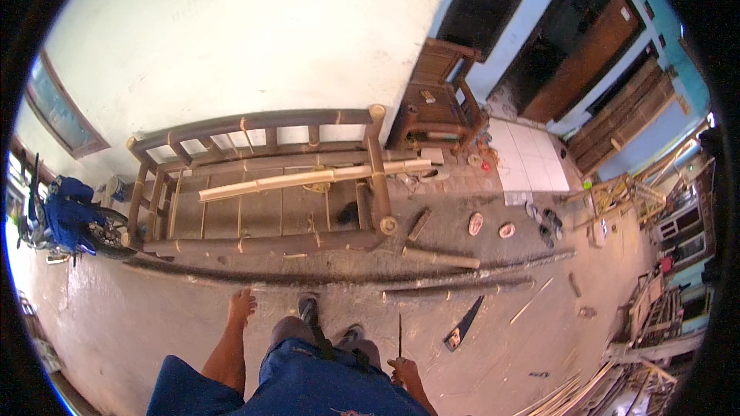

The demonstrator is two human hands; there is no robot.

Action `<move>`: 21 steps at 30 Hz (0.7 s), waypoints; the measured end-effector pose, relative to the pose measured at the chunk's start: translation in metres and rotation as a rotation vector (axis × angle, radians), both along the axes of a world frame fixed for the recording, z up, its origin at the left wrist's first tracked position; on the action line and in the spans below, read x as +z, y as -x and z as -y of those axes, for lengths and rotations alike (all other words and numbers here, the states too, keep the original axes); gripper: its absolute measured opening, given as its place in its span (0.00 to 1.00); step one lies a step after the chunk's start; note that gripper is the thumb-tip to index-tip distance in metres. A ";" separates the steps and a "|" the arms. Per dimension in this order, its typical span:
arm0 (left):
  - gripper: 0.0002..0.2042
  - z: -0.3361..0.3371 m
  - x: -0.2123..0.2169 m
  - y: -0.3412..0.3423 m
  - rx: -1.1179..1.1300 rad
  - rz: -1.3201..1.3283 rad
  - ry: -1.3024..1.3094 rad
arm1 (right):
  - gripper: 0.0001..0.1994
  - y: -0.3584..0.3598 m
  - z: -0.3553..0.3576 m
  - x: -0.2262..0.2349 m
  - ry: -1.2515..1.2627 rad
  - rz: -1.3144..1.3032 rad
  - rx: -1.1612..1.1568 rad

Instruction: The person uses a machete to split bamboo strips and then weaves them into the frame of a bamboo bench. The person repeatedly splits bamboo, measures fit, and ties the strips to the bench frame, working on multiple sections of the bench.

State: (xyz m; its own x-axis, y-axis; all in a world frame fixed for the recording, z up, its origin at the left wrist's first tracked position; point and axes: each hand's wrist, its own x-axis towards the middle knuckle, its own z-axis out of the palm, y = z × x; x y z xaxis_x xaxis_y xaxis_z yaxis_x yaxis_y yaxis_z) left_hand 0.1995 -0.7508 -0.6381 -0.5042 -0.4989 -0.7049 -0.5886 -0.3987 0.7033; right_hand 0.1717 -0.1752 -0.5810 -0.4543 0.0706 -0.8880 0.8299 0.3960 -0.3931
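My left hand (pixel 242 306) hangs free to the left of my legs, its fingers loosely apart with nothing in them. My right hand (pixel 404 372) is closed around a knife (pixel 400 333), whose thin dark blade points upward, seen nearly edge-on. In front of me stands a bamboo bench frame (pixel 266 244) with dark poles and a backrest toward the wall. A pale split bamboo strip (pixel 297 180) lies slanting across it, its right end past the frame's end post. Neither hand touches the bench. On the floor to my right lies a handsaw (pixel 462 325) with a black blade.
Bamboo poles (pixel 459 290) and a shorter bamboo piece (pixel 441 257) lie right of the bench. Sandals (pixel 475 223) are scattered beyond them. A wooden chair (pixel 441 100) stands at the back, a motorcycle (pixel 73 216) at the far left. Thin bamboo strips (pixel 566 397) lie lower right.
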 end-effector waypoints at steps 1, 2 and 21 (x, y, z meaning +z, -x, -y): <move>0.20 -0.008 0.008 0.003 -0.049 -0.014 0.065 | 0.13 -0.003 0.000 0.000 0.013 -0.011 -0.011; 0.20 -0.018 0.016 0.004 -0.056 -0.017 0.013 | 0.14 -0.012 -0.002 0.002 -0.004 -0.024 -0.019; 0.21 -0.102 0.053 -0.088 -0.235 0.339 -0.023 | 0.10 -0.141 -0.084 -0.055 -0.047 0.218 -0.216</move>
